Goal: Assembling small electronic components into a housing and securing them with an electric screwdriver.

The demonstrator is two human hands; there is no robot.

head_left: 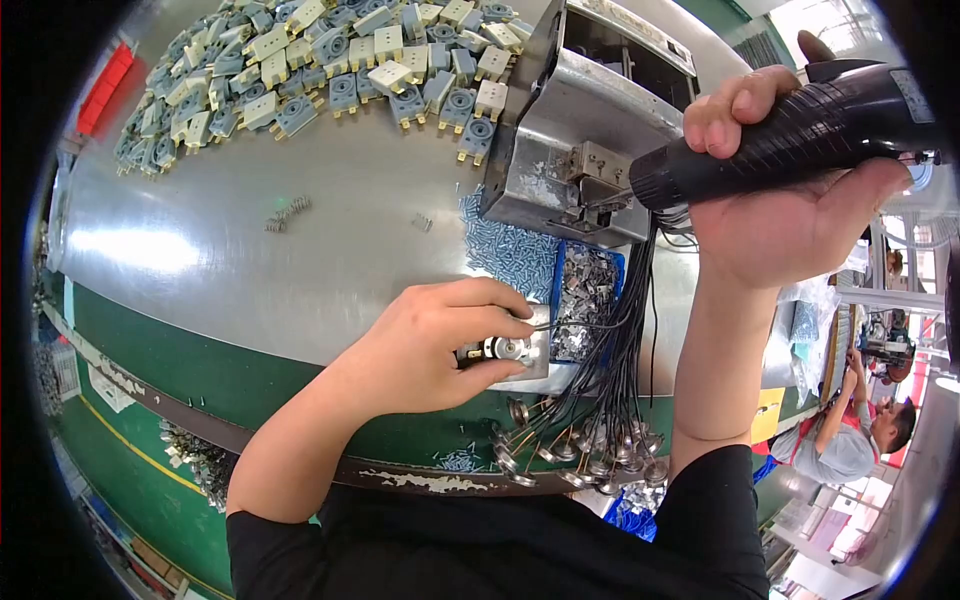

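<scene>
My right hand (765, 230) is wrapped round a black electric screwdriver (790, 135), raised at the right. The screwdriver's bit end points left, at the outlet of a metal screw feeder (600, 105). At the table's front, my left hand (430, 345) has its thumb and fingers closed on a small part with a round metal top (508, 348). That part sits at a small metal fixture plate (540, 340); its underside is hidden by my fingers. A black wire runs from it toward a bundle of black wires (632, 350) on the right.
A heap of grey and cream switch-like parts (330, 60) covers the back left. Loose blue-grey screws (505, 245) lie by a blue tray (560, 300) of small metal pieces. Wired round metal parts (590, 445) hang at the front edge. Another person (850, 440) works far right.
</scene>
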